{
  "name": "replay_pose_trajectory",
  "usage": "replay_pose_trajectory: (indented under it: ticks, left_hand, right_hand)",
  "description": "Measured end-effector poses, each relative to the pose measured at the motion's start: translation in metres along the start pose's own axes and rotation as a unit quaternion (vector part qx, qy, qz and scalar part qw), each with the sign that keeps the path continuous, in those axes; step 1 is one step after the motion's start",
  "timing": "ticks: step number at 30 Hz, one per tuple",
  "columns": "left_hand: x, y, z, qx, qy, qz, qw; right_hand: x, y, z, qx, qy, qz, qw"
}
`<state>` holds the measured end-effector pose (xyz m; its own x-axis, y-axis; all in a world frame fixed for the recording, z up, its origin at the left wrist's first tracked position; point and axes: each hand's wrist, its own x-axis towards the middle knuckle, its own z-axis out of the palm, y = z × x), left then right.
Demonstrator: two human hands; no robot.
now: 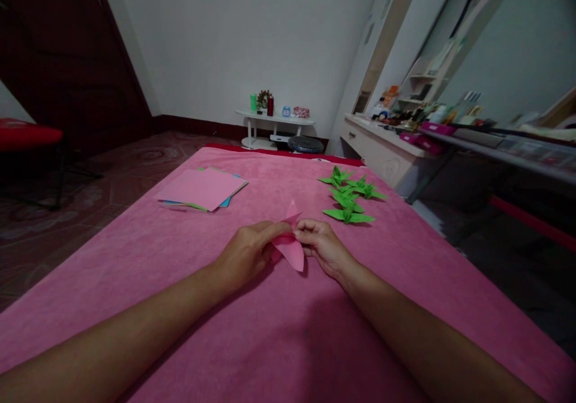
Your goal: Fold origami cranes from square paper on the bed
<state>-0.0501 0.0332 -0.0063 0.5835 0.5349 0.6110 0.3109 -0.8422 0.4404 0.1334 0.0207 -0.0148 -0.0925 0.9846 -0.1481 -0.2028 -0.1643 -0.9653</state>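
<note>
A partly folded pink paper piece (pixel 290 248) lies on the pink cloth-covered table (pixel 270 331), pointed flaps sticking up and toward me. My left hand (pixel 249 252) pinches its left side with fingers closed. My right hand (pixel 321 244) pinches its right side, fingers curled on the paper. Both hands meet at the fold in the middle of the table.
A stack of pink, blue and green paper sheets (pixel 202 188) lies at the far left. Several green folded paper figures (pixel 348 196) sit at the far right. A dresser (pixel 382 151) with clutter stands right; a small white shelf table (pixel 274 124) stands behind.
</note>
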Motion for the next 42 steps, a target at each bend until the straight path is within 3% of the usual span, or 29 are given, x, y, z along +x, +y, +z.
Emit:
replay_pose_trajectory:
  ticks: [4, 10, 19, 24, 28, 32, 35, 39, 42]
  left_hand:
    - [-0.001, -0.005, 0.001, -0.011, -0.007, -0.006, 1.0]
    - [0.001, -0.01, 0.003, -0.061, 0.035, -0.043, 0.997]
    - [0.001, -0.011, 0.004, -0.06, 0.013, -0.036, 0.997]
    - [-0.003, -0.007, 0.002, -0.135, 0.007, -0.104, 0.985]
    - [-0.006, -0.002, -0.004, -0.201, 0.009, -0.163, 0.966]
    - [-0.003, 0.004, -0.008, -0.234, 0.08, -0.226, 0.942]
    - [0.0, 0.002, -0.006, -0.286, 0.116, -0.295, 0.904]
    - [0.0, -0.007, -0.004, -0.405, 0.095, -0.36, 0.835]
    - [-0.002, -0.011, -0.003, -0.457, 0.064, -0.374, 0.805]
  right_hand:
    - [0.0, 0.001, 0.001, -0.009, -0.006, -0.006, 1.0]
    - [-0.001, 0.002, 0.005, -0.046, -0.019, -0.025, 0.998]
    - [-0.004, 0.0, 0.007, -0.068, -0.006, -0.029, 0.997]
    - [-0.002, 0.002, 0.005, -0.054, 0.016, -0.017, 0.998]
    - [-0.001, 0.003, 0.006, -0.059, 0.022, -0.027, 0.998]
    - [0.0, 0.003, 0.008, -0.065, 0.039, -0.042, 0.996]
    - [0.0, 0.001, 0.009, -0.061, 0.052, -0.036, 0.996]
    - [-0.002, -0.003, 0.01, -0.058, 0.059, -0.034, 0.996]
    - [-0.004, -0.005, 0.01, -0.058, 0.059, -0.034, 0.996]
